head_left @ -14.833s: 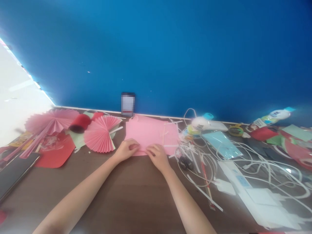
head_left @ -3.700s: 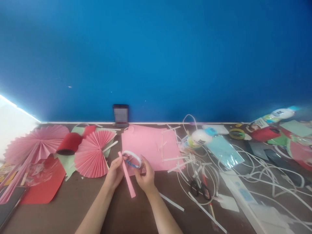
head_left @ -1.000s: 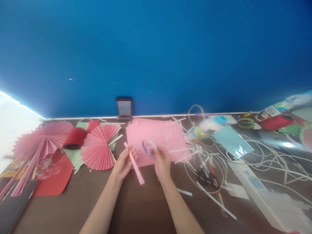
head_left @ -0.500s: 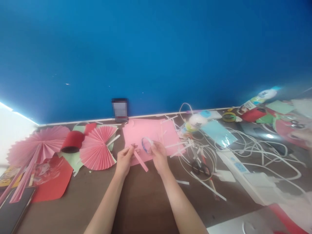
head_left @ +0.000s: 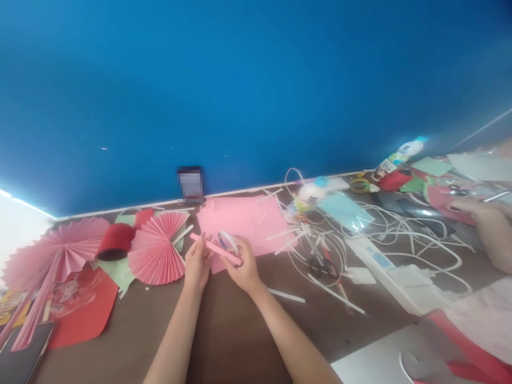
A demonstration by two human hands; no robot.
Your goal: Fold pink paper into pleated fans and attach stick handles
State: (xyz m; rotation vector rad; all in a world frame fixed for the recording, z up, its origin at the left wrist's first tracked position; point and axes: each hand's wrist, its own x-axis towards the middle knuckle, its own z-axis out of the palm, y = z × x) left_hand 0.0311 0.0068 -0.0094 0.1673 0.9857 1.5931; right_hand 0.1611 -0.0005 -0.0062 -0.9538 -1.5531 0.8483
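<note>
My left hand [head_left: 197, 266] is closed on one end of a folded pink paper strip [head_left: 216, 248]. The strip slants down to the right, and its other end meets the thumb of my right hand [head_left: 246, 271]. Between the fingers of that hand sits a roll of tape [head_left: 229, 241], a thin ring with blue on its inner side. Both hands are over the near edge of a pink paper sheet [head_left: 240, 218], which lies flat on the table. Just left of my left hand is a pleated pink paper fan [head_left: 158, 250].
A second pink fan [head_left: 76, 250], a red roll [head_left: 116, 240] and red paper [head_left: 86, 314] lie left. On the right are scissors [head_left: 323, 266], a glue bottle [head_left: 310, 196], a power strip [head_left: 384, 272] and tangled white cables. Another person's arm [head_left: 490, 224] reaches in at far right.
My right hand with the tape has moved left, closer to my left hand. The pink strip has swung up to a flatter slant, its right end now at my right thumb. The view has shifted slightly.
</note>
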